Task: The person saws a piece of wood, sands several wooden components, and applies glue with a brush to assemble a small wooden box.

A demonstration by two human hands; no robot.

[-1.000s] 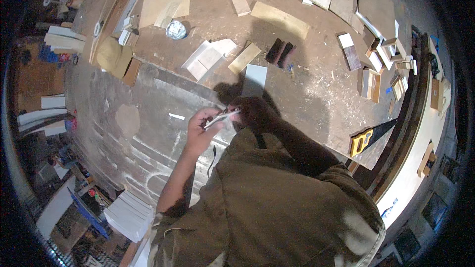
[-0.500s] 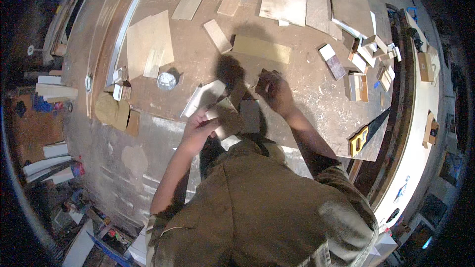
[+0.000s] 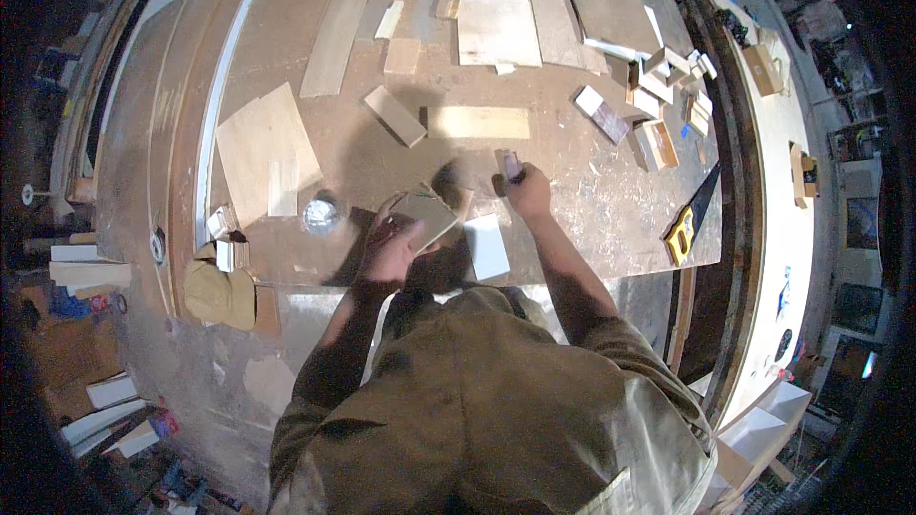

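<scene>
My left hand (image 3: 389, 253) is closed around a small flat-faced wooden piece (image 3: 431, 217), tilted over the near edge of the workbench; whether it is a block or a little box I cannot tell. Over the bench to its right, my right hand (image 3: 528, 193) is closed with the thumb side up. Something small may be in its fingers, too unclear to name. Between the two hands a white rectangular piece (image 3: 488, 246) lies near the bench edge. Beyond them rest a pale wooden strip (image 3: 479, 122) and a short wooden board (image 3: 395, 116).
A handsaw (image 3: 689, 224) with a yellow handle lies at the right edge of the workbench (image 3: 611, 219). Small wooden boxes (image 3: 655, 145) cluster at the far right. A shiny round container (image 3: 322, 215) and a thin wood panel (image 3: 267, 148) lie left, near a tan cap (image 3: 219, 294).
The view has shifted, so the bench edge appears lower. My left hand has turned the wooden piece, showing a broader face. The white piece between my hands is now better lit.
</scene>
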